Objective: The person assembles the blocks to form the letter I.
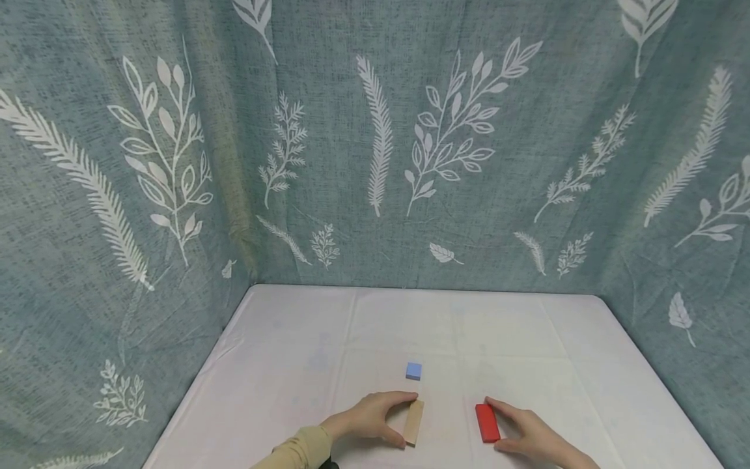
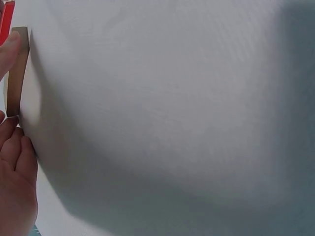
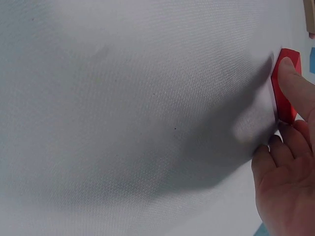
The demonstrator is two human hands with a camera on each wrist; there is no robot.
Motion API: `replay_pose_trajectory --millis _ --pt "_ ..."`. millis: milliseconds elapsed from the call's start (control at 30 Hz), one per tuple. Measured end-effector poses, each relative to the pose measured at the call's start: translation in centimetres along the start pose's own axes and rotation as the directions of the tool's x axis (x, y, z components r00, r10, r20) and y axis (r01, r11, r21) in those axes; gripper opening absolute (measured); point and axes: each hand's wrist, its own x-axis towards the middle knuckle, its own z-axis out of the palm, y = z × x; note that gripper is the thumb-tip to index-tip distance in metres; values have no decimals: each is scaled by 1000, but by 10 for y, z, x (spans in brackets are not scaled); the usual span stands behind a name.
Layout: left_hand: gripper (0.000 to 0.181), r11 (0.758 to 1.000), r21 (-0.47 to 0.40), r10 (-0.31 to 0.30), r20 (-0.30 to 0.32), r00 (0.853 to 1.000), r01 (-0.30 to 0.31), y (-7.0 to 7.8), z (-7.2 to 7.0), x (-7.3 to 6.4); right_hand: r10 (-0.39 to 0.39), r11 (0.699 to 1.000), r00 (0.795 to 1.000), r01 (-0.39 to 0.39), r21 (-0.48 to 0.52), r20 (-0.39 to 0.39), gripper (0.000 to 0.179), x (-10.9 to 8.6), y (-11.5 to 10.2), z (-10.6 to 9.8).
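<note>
My left hand (image 1: 374, 415) holds a plain wooden block (image 1: 413, 423) by its two short ends, thumb at the near end and fingers at the far one. The left wrist view shows the wooden block (image 2: 18, 73) long and narrow between thumb and fingertips. On the right, a red block (image 1: 487, 423) is gripped the same way, end to end, by my right hand (image 1: 532, 436). The right wrist view has the thumb against the red block (image 3: 282, 101). A small blue block (image 1: 413, 371) lies beyond the wooden one, touched by neither hand.
A white cloth covers the table (image 1: 498, 339). Blue-green curtains (image 1: 328, 143) with white leaf prints hang behind the table and along both sides. A gap of bare cloth separates the wooden and red blocks.
</note>
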Motion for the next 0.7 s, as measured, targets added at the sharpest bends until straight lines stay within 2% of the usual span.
replay_pose_trajectory --millis 467,700 --pt "81 999 25 27 -10 1000 -27 -5 -1 6 -12 1000 1000 12 -13 -20 74 2 0 -3" --pt "79 999 23 31 -26 999 -30 -2 -1 3 -41 998 999 39 -54 -31 72 2 0 -3"
